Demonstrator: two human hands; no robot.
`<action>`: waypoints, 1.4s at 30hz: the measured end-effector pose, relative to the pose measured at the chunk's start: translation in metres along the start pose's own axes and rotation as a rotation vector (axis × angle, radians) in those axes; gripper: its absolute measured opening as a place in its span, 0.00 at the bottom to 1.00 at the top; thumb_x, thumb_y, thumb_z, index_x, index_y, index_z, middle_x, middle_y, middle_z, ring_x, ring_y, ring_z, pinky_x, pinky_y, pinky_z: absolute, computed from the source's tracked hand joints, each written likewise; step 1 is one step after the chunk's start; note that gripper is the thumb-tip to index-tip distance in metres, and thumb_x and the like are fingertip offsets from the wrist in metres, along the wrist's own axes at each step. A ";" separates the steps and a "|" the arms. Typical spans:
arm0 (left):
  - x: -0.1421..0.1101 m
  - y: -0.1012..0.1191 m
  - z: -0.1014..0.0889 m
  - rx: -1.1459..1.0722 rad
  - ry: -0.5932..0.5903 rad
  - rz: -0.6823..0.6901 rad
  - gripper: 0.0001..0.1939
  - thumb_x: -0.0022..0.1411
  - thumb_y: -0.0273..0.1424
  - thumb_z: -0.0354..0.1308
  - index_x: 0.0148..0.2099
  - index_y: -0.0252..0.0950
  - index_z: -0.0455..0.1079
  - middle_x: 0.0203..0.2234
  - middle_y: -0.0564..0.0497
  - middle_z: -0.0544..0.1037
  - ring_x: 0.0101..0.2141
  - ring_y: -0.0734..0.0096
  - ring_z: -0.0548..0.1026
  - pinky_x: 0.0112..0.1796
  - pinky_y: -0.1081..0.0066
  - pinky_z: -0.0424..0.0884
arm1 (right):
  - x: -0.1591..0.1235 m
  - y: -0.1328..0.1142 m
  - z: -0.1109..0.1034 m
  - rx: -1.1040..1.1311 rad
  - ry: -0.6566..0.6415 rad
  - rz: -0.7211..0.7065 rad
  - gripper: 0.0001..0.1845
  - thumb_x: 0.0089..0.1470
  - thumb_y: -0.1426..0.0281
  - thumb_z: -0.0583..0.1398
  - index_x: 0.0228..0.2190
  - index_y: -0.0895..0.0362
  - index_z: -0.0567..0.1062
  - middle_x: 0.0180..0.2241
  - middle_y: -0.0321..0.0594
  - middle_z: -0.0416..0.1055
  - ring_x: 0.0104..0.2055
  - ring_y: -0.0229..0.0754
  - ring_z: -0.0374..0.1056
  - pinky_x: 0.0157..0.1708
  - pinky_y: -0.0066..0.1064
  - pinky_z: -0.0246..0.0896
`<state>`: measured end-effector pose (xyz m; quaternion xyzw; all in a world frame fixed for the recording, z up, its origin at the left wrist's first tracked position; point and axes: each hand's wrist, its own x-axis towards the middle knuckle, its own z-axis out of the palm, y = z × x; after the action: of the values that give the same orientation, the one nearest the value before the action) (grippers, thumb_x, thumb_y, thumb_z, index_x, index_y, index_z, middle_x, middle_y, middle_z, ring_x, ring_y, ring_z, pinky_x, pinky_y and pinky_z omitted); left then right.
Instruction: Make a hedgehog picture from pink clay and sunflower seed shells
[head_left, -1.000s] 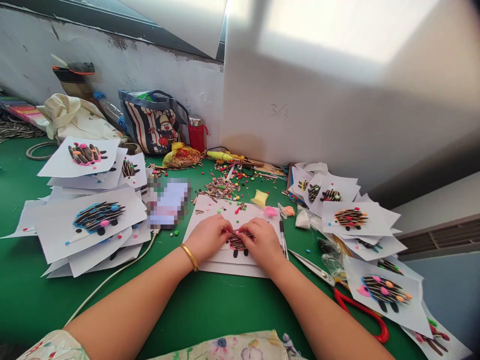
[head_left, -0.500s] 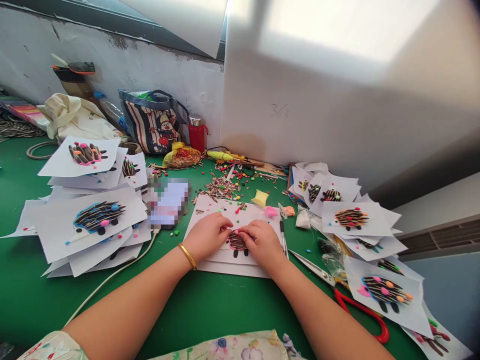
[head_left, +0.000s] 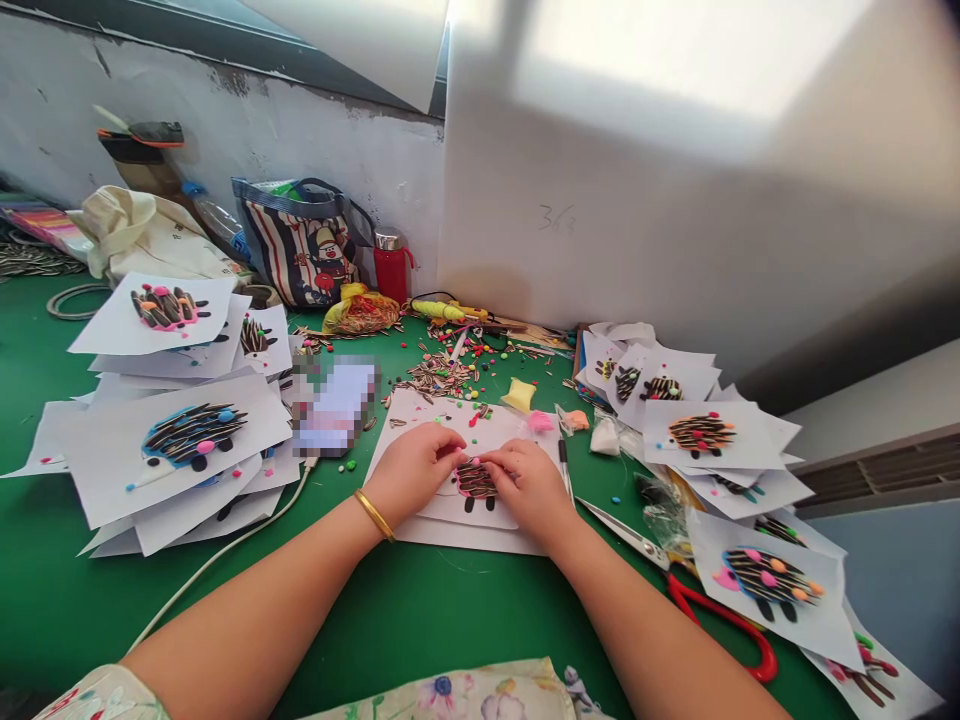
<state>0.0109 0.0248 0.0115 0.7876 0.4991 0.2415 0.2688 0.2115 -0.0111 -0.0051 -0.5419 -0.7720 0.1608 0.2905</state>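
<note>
A hedgehog picture (head_left: 475, 482) made of striped sunflower seeds on pink clay, with black feet, lies on a white paper sheet (head_left: 431, 535). My left hand (head_left: 420, 468) is at its upper left, thumb and fingertips pinched together close to the seeds. From the right, my right hand (head_left: 531, 485) reaches over the picture's upper edge, its thumb and forefinger pressed together. Anything between either set of fingertips is too small to make out. Loose seeds and small coloured clay bits (head_left: 473, 421) lie on the paper behind the hands.
Stacks of finished seed pictures stand on the left (head_left: 180, 490) and right (head_left: 716, 440). Red-handled scissors (head_left: 720, 615) lie beside my right forearm. Behind the paper are yellow clay (head_left: 520, 395), pink clay (head_left: 540, 422) and a seed pile (head_left: 435, 375). A phone (head_left: 337, 410) with a cable lies left.
My right fingertips have drawn slightly right from the top of the hedgehog, and the left fingertips have edged towards it. A pink bit seen at the right fingertips is no longer distinct there.
</note>
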 end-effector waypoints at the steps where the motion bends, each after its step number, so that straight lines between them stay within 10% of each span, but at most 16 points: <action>1: 0.000 -0.001 0.001 0.017 -0.022 0.001 0.07 0.62 0.33 0.56 0.39 0.39 0.75 0.35 0.51 0.78 0.38 0.65 0.74 0.39 0.68 0.67 | 0.000 -0.001 0.001 -0.004 -0.005 0.003 0.12 0.60 0.71 0.57 0.39 0.51 0.81 0.33 0.39 0.74 0.39 0.43 0.67 0.41 0.35 0.60; 42: 0.001 -0.005 0.004 0.085 -0.080 -0.017 0.12 0.61 0.32 0.54 0.45 0.38 0.76 0.40 0.48 0.79 0.42 0.61 0.75 0.44 0.65 0.70 | 0.010 -0.006 0.006 -0.035 -0.018 0.107 0.05 0.56 0.67 0.64 0.29 0.53 0.80 0.29 0.37 0.74 0.36 0.42 0.67 0.36 0.32 0.56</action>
<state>0.0109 0.0271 0.0056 0.8029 0.5046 0.1863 0.2569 0.2009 -0.0034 -0.0032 -0.5860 -0.7472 0.1673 0.2651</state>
